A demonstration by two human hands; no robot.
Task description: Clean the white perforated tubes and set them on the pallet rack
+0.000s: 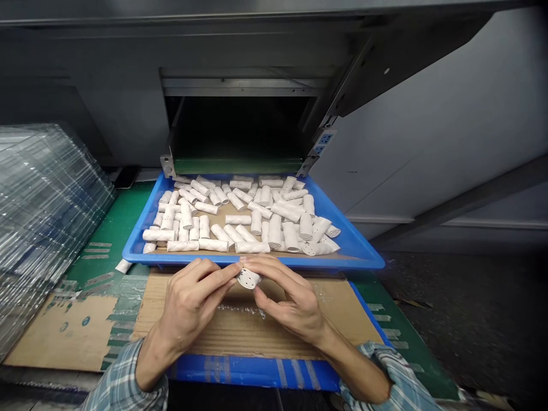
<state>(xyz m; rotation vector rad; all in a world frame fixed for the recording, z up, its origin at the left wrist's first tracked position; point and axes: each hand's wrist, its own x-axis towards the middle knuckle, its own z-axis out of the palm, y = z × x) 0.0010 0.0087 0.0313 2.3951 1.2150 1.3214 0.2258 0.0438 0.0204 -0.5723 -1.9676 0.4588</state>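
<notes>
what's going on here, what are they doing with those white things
A person is holding a small white cylinder with holes between the left hand and right hand, just above a cardboard sheet. Right behind it, a blue plastic tray holds a loose pile of similar white cylinders. A stack of clear plastic trays sits off to the left.

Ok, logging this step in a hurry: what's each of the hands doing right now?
Left hand: closed, holding a white holed cylinder in its fingertips.
Right hand: closed, holding the same cylinder.
</notes>
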